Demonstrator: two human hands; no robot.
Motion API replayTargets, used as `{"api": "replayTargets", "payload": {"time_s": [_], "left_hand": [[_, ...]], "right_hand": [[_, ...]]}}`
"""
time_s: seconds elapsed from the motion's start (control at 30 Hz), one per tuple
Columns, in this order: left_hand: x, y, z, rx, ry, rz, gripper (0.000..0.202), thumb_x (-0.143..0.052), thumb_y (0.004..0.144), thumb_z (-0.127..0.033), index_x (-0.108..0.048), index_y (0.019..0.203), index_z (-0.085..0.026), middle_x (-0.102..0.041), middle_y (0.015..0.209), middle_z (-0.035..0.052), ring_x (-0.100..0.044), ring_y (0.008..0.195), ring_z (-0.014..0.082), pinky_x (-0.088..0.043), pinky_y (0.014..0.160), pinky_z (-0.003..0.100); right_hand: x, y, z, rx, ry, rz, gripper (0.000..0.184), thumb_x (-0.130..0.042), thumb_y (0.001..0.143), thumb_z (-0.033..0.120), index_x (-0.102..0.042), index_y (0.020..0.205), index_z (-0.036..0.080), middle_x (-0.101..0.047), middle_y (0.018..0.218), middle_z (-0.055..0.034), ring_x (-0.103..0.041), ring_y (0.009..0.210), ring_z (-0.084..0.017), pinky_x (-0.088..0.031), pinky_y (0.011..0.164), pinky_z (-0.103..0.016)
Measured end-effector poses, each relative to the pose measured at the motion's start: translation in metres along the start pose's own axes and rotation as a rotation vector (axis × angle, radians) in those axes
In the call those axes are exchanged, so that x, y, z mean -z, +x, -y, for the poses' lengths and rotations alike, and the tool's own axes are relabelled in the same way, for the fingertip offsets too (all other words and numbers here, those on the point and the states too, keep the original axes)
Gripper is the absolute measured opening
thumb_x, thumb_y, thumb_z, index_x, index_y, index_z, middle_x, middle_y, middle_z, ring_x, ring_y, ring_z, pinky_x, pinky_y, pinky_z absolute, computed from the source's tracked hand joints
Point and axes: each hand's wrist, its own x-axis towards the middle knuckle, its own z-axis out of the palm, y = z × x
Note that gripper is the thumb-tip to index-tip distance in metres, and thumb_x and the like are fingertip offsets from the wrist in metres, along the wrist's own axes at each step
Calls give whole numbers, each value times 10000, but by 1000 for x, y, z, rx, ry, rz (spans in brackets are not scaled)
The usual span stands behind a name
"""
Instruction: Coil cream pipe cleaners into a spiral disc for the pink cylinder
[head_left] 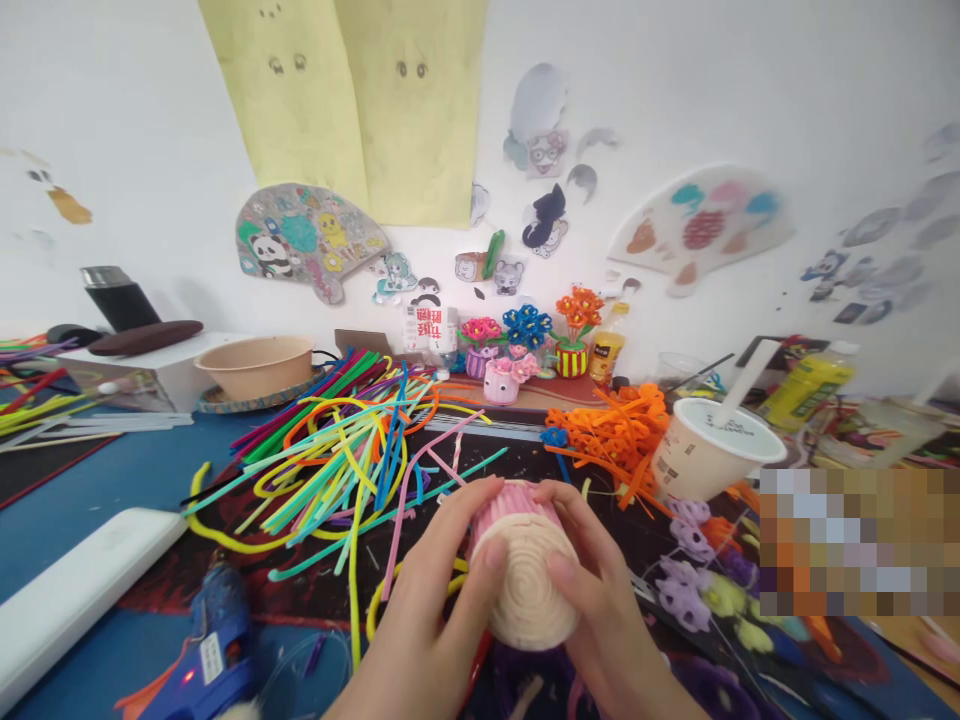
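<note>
Between both hands sits a small pipe-cleaner flowerpot (pixel 536 585), with pink ribbed sides and a cream base coiled in a spiral. Its flat coiled base faces me. My left hand (pixel 442 595) is wrapped round the left side, thumb pressed on the edge of the coil. From the right, my right hand (pixel 607 590) grips it the same way, fingertips over the pink side. Beyond the left hand lies a loose heap of coloured pipe cleaners (pixel 322 450). A blue glue gun (pixel 210 650) with a red light lies to the lower left.
A lidded paper cup (pixel 697 460) with a straw stands right of a pile of orange pipe-cleaner pieces (pixel 615 430). Purple flower shapes (pixel 682 590) lie nearer. Finished flowerpots (pixel 571 358) line the back. A white bar-shaped object (pixel 90 600) and a beige bowl (pixel 255 365) are leftward.
</note>
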Motion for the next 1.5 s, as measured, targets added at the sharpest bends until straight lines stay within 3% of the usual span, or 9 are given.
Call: {"api": "replayTargets", "payload": {"time_s": [0.2,0.53,0.8,1.1,1.33,1.5], "left_hand": [[1,-1,-2,-57,39,0,474,-544,926,-573,-626,1324,-327,-615,1414,38,-534,1341,258,-417,1149,420],[-2,1,1,-62,72,-22,443,-549,935,-540,-666,1274,-280,-678,1326,69,-619,1231,260,-479,1084,410],[-1,2,1,-124,82,-40,410,-565,939,-501,-669,1270,-281,-699,1286,69,-637,1197,256,-514,1040,390],[-1,4,-2,-85,84,-26,393,-576,930,-488,-687,1232,-263,-709,1258,79,-647,1173,252,-519,1024,386],[-1,7,-6,34,20,20,470,-554,910,-563,-688,1213,-230,-718,1231,94,-675,1115,252,-561,945,358],[-1,12,-6,60,54,15,426,-560,911,-520,-704,1179,-222,-738,1205,86,-687,1106,263,-573,899,355]], "right_hand": [[4,3,-5,26,69,39,346,-811,710,359,-693,1025,278,-676,891,-22,-616,776,-209,-508,674,-290],[1,1,-2,12,-11,57,340,-797,720,424,-665,996,274,-648,878,-8,-586,753,-192,-484,663,-271],[0,1,-2,10,-63,75,428,-831,684,472,-606,993,280,-618,868,11,-565,732,-181,-474,657,-271],[-1,2,-3,13,-41,60,361,-813,727,433,-614,970,254,-617,832,14,-552,699,-158,-454,633,-246],[-3,2,0,-27,-57,41,379,-836,698,426,-607,951,260,-651,852,7,-579,746,-175,-470,650,-245],[-1,4,-4,-11,-81,36,374,-821,715,436,-620,964,242,-624,898,-10,-561,762,-176,-460,623,-242]]}}
